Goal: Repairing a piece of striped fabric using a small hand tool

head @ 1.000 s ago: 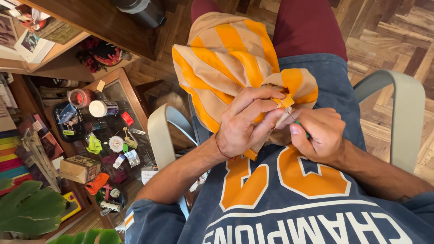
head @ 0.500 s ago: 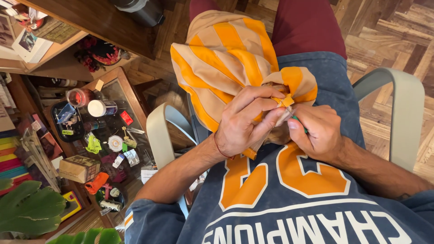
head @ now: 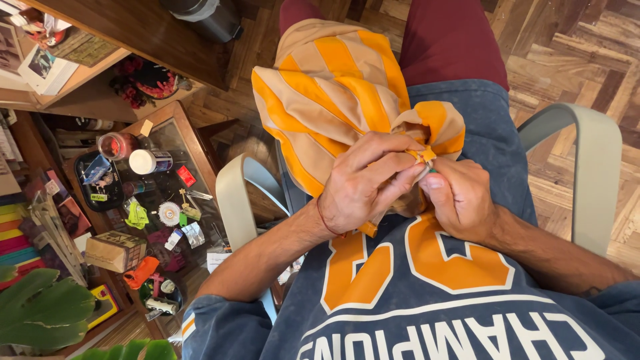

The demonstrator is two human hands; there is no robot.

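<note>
An orange and beige striped cloth point(head: 333, 100) lies bunched on my lap. My left hand point(head: 363, 183) grips a gathered fold of it, fingers curled over the fabric. My right hand point(head: 460, 200) pinches a small thin tool, too hidden to name, with a bit of green showing at the fingertips, right against the same fold. The two hands touch at the cloth's orange corner point(head: 423, 155). I sit in a chair wearing a blue shirt with orange lettering and dark red trousers.
Pale chair armrests stand at my left point(head: 233, 193) and right point(head: 597, 173). A glass-topped side table point(head: 170, 193) cluttered with several small items is on the left. A shelf with books, a green plant point(head: 40, 317), parquet floor beyond.
Both hands stay at the cloth's corner. My right hand has shifted slightly closer to the fold, and the left fingers have tightened over it.
</note>
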